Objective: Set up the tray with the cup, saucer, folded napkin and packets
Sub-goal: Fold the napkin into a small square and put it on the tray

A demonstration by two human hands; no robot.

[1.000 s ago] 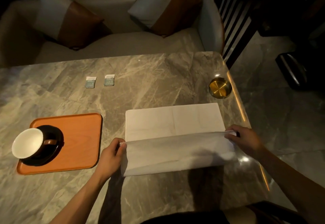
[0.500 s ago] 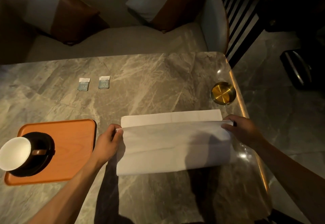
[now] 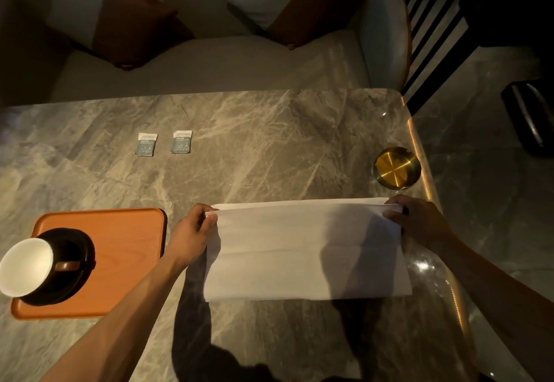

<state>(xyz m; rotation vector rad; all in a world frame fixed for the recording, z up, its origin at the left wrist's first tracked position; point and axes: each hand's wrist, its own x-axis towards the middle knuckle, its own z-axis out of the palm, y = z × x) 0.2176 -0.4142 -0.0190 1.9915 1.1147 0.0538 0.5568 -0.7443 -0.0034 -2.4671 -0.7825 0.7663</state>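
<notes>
Step in hand, as judged: the first fold of the napkin. It lay on the worktop at centre-right of the frame, a white cloth rectangle, doubled so that its 2 long edges met along the far side. The left hand pinched the far-left corner, thumb and fingers clamped on both layers. The right hand pinched the far-right corner likewise.

To do this well: line up both edges flush before letting go, hold the corners taut, then press the near fold flat with a palm so the crease sets. The cloth looked soft and limp, with a faint crease across its middle; I judged it would slip out of line if dropped carelessly.

The tray, at lower left of the frame, was orange, matte, with rounded corners and a low rim. On it sat a dark round saucer carrying a cup, white inside, with a brown handle. 2 packets, small, flat, pale teal, lay side by side at upper left of the worktop, well apart from the tray. Worktop: polished grey veined stone.
</notes>
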